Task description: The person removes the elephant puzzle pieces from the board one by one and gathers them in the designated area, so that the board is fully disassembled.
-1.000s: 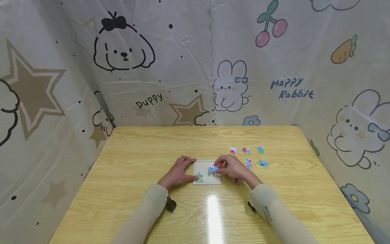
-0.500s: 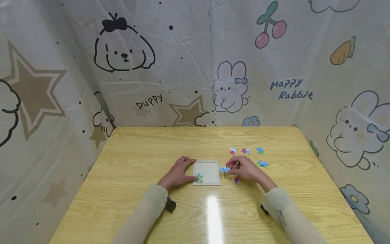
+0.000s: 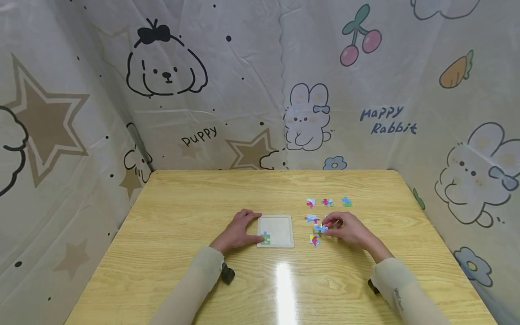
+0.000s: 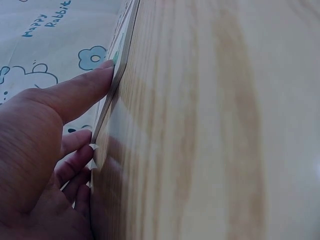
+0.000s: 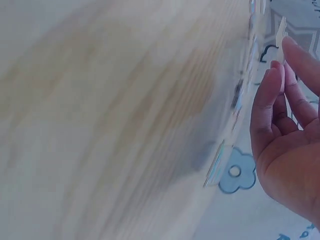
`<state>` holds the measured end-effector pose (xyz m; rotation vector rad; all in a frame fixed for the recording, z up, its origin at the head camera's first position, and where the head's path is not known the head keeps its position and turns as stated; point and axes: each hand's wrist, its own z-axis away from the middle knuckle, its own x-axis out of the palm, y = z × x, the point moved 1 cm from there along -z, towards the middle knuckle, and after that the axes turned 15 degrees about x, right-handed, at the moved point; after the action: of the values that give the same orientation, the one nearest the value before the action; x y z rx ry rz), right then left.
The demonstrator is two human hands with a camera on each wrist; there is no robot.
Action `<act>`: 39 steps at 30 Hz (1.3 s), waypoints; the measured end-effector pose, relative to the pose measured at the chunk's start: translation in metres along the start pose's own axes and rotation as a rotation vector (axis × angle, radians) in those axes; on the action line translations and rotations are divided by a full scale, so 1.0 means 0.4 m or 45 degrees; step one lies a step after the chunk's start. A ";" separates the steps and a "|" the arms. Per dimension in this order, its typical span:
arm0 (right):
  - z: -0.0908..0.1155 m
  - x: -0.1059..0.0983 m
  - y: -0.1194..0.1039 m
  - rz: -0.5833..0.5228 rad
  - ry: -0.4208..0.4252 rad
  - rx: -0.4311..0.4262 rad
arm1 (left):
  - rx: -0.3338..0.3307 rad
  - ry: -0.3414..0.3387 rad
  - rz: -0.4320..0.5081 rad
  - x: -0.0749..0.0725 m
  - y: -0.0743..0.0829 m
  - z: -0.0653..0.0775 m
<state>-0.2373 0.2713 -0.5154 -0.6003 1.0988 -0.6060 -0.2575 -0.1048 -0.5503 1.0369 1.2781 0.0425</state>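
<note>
Thumb and index finger of my left hand (image 3: pixel 237 231) rest, fairly straight, on the left side of a square puzzle tray (image 3: pixel 277 215). Inside its lower left corner lies a green-and-blue jigsaw piece (image 3: pixel 266 238), beside my thumb. Over the table to the right of the tray, my right hand (image 3: pixel 349 229) pinches a mostly blue jigsaw piece (image 3: pixel 320 229) between thumb and fingers. In the right wrist view that piece (image 5: pixel 281 40) shows edge-on, raised off the table. Close to this hand lie a blue-and-pink piece (image 3: pixel 311 218) and a red-and-yellow piece (image 3: pixel 314 240).
Along the back lie a white-and-red piece (image 3: pixel 310 202), a red-and-blue piece (image 3: pixel 327 202) and a blue-and-green piece (image 3: pixel 346 201). My right hand partly hides the pieces behind it. A patterned curtain (image 3: pixel 252 99) borders the wooden table (image 3: pixel 183 198).
My right hand has moved right, from over the tray to beside the loose pieces, still pinching the blue jigsaw piece. My left hand stays on the tray.
</note>
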 end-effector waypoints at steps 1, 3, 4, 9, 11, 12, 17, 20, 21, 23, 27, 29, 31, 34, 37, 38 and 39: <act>0.002 -0.003 0.008 0.001 0.001 0.012 | 0.005 -0.002 0.001 0.000 0.000 0.001; 0.007 -0.007 0.023 -0.008 -0.008 0.031 | 0.011 -0.005 0.001 0.001 -0.001 0.002; 0.009 -0.009 0.030 -0.008 -0.009 0.041 | 0.015 -0.004 0.004 0.002 -0.001 0.002; 0.020 -0.018 0.058 0.011 -0.009 0.046 | 0.023 -0.005 -0.001 0.006 -0.006 0.004; 0.024 -0.023 0.067 0.025 -0.006 0.043 | 0.025 -0.005 -0.003 0.008 -0.009 0.004; 0.025 -0.025 0.071 0.028 -0.010 0.042 | 0.027 -0.005 -0.007 0.008 -0.010 0.004; 0.028 -0.031 0.090 0.026 -0.034 0.043 | 0.025 -0.005 -0.006 0.009 -0.010 0.004; 0.028 -0.033 0.097 0.043 -0.032 0.031 | 0.023 -0.012 0.001 0.009 -0.010 0.003; 0.028 -0.034 0.099 0.053 -0.030 0.022 | 0.029 -0.012 0.003 0.010 -0.011 0.003; 0.028 -0.035 0.102 0.075 -0.022 0.003 | 0.028 -0.014 0.005 0.010 -0.011 0.003; 0.029 -0.038 0.102 0.063 -0.030 0.006 | 0.026 -0.003 0.005 0.010 -0.014 0.000; 0.029 -0.038 0.102 0.060 -0.035 0.006 | 0.019 -0.006 0.001 0.011 -0.015 0.000; 0.028 -0.037 0.101 0.065 -0.041 0.002 | 0.026 -0.010 -0.009 0.011 -0.016 0.001; 0.026 -0.035 0.099 0.077 -0.045 0.004 | 0.027 -0.019 -0.010 0.008 -0.015 0.003; 0.026 -0.035 0.096 0.091 -0.043 -0.003 | 0.036 -0.013 0.001 0.004 -0.011 0.003; 0.026 -0.035 0.094 0.093 -0.042 -0.004 | 0.035 -0.013 0.005 0.002 -0.010 0.003; 0.026 -0.036 0.093 0.098 -0.041 -0.014 | 0.038 -0.011 0.008 0.001 -0.008 0.003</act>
<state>-0.2269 0.3087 -0.5295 -0.5728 1.0904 -0.5222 -0.2581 -0.1072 -0.5528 1.0657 1.2713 0.0238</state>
